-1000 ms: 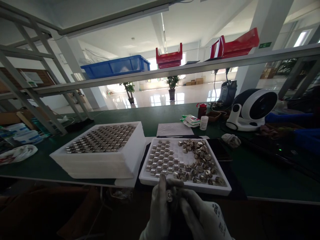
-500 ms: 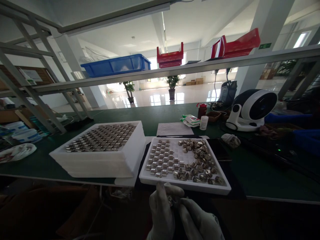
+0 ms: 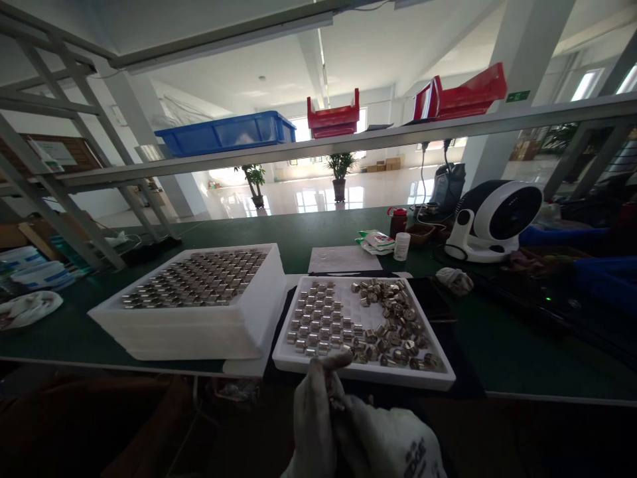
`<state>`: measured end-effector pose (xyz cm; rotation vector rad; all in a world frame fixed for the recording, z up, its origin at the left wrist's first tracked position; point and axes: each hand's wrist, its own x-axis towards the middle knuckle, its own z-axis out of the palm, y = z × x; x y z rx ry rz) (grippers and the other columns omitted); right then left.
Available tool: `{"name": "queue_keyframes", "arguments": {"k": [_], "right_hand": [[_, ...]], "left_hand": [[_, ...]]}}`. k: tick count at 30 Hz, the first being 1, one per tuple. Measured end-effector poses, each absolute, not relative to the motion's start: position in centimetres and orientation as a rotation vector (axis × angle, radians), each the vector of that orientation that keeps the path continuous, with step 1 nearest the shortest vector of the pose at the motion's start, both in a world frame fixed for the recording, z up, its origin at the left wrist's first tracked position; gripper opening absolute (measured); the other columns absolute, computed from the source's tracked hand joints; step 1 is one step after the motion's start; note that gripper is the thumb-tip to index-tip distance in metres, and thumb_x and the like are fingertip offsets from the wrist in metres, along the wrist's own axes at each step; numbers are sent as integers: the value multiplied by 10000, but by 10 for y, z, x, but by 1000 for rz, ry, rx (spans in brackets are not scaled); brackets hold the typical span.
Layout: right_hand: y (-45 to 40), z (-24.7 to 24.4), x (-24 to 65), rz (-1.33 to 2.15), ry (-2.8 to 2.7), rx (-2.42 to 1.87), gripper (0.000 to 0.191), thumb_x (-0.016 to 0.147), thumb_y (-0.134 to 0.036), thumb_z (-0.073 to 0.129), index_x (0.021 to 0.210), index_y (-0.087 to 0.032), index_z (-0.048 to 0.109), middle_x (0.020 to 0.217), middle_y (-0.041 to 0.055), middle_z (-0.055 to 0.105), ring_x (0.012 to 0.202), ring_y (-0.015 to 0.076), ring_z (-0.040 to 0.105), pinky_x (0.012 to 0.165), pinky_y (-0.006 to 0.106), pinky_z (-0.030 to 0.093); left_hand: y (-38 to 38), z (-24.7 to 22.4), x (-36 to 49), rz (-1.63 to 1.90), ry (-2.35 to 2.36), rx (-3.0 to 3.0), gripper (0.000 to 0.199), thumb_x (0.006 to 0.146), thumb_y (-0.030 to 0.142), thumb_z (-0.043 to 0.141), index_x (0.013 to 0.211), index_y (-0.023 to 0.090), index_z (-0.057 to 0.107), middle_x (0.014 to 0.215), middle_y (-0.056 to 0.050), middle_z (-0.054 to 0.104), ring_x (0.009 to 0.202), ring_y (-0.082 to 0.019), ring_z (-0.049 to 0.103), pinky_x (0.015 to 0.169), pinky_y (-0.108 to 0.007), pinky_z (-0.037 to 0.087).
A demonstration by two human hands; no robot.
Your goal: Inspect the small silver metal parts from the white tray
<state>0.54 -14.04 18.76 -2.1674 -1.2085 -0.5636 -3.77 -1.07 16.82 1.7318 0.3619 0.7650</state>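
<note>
Both of my hands wear pale work gloves and meet in front of the near edge of a white foam tray (image 3: 365,374). My left hand (image 3: 316,415) is closed, thumb and forefinger pinching a small metal cylinder (image 3: 335,399) that is mostly hidden. Against the same piece press the bent fingers of my right hand (image 3: 381,431). In the tray's left part, shiny metal cylinders (image 3: 318,318) lie in even rows. Its right part holds a loose heap of similar cylinders (image 3: 398,318), some showing their end faces.
To the left stands a stack of white foam trays (image 3: 189,332), its top filled with cylinders. Behind are a paper sheet (image 3: 346,259), a white bottle (image 3: 401,246) and a red-lidded bottle (image 3: 397,222). A fan (image 3: 497,219) stands right. Overhead, a shelf (image 3: 279,151) carries blue and red bins.
My hands have shifted slightly left and drawn closer together around the small metal cylinder, and my right hand has turned, showing more of its back. The view has moved a little.
</note>
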Motion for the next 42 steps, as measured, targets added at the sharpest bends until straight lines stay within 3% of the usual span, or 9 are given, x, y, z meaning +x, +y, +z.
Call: {"name": "queue_keyframes", "arguments": {"k": [5,11,15,20,24,30,33,37,42], "right_hand": [[-135,219,46,-77,-1083,-2080,346,953,-246,569,1282,-287,667,1026,0,817,917,158,792,822,220,569],[-115,254,145,9,-653,-2499,319,1002,-402,588,1191,-194,738,1002,125,803,891,292,768,742,364,531],[-110,261,196,28,-577,-2490,368,1008,-406,607,1255,-154,712,1087,120,788,968,245,747,832,365,540],[-123,259,186,-6,-475,-2426,395,1004,-450,579,1285,-216,726,1209,113,774,1136,308,715,954,423,525],[-140,246,156,8,-404,-2316,433,980,-459,585,1332,-245,715,1217,89,782,1166,324,714,1005,455,522],[-154,219,110,60,-358,-2036,523,977,-544,509,1322,-212,717,1204,88,781,1079,283,752,928,388,600],[-155,210,83,37,-374,-1888,543,1018,-560,430,1222,-165,742,1010,112,785,1038,280,749,954,382,592],[-156,205,50,98,-535,-1776,485,1034,-564,446,1130,-186,735,872,88,750,944,246,747,851,304,597],[-155,213,23,180,-694,-1829,360,1046,-477,439,985,-236,700,872,36,753,821,176,731,731,235,534]], "left_hand": [[21,195,-7,550,-27,2028,494,1092,342,329,1445,129,601,1464,-137,641,1387,-200,583,1223,-334,421],[67,231,65,439,31,2282,501,1060,315,418,1499,107,541,1532,-136,583,1417,-216,551,1205,-360,439],[80,245,104,272,61,2531,434,1016,176,511,1433,162,629,1475,-113,637,1399,-239,562,1217,-397,409],[80,239,140,-39,7,2822,316,956,155,668,1268,175,714,1390,-130,670,1361,-309,575,1177,-592,404],[80,241,155,-160,-97,2896,174,922,120,701,1090,141,739,1182,-96,735,1240,-296,638,1143,-613,419],[84,262,117,162,-168,2550,378,888,163,641,1264,173,677,1258,-117,665,1126,-254,633,1023,-423,506],[69,259,75,240,-180,2204,440,937,333,537,1346,177,583,1245,-109,663,821,-143,612,756,-277,534],[31,239,23,224,-39,1779,429,999,473,453,1210,125,589,847,-45,649,523,-73,367,500,-216,344],[-4,220,-12,359,193,1330,592,962,708,527,881,150,706,655,-14,574,605,-116,529,605,-230,436]]}}
